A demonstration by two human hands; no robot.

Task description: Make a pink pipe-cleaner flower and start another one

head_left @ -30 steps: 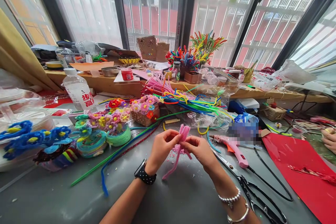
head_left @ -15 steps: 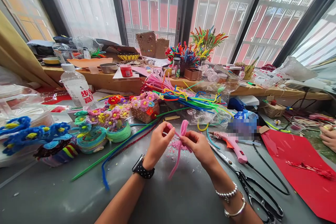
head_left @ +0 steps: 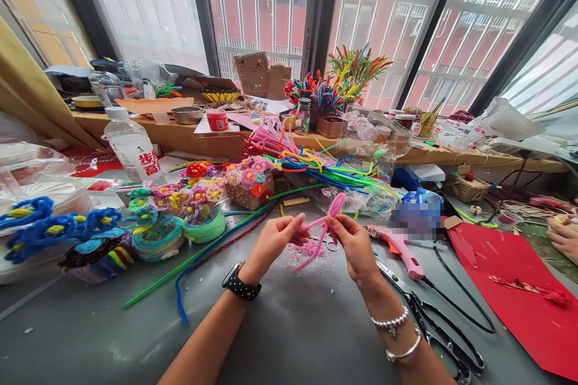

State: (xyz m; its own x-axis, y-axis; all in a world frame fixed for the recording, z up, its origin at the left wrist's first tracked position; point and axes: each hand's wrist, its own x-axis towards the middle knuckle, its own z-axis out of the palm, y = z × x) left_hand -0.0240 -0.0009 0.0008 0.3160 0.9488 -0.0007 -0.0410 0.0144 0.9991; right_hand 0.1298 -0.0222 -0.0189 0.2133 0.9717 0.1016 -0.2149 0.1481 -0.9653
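Observation:
Between my hands is a pink pipe cleaner, bent into upright loops with a loose tail hanging down to the left. My right hand pinches it at the base of the loops. My left hand has its thumb and fingers closed on a strand drawn out to the left. Below them, a small heap of pink bits lies on the grey table, with small scissors partly hidden beside it. Large black-handled scissors and a pink glue gun lie right of my right hand.
Pipe-cleaner flowers in pots and a water bottle stand at the left. Loose pipe cleaners are heaped ahead. A red sheet lies at the right, near another person's hands. A cluttered ledge runs below the windows.
My hands have moved apart, the left one slightly down and the right one to the right. The pink loops shifted right and tilted, and the strand stretches more sideways. Small scissors now show behind.

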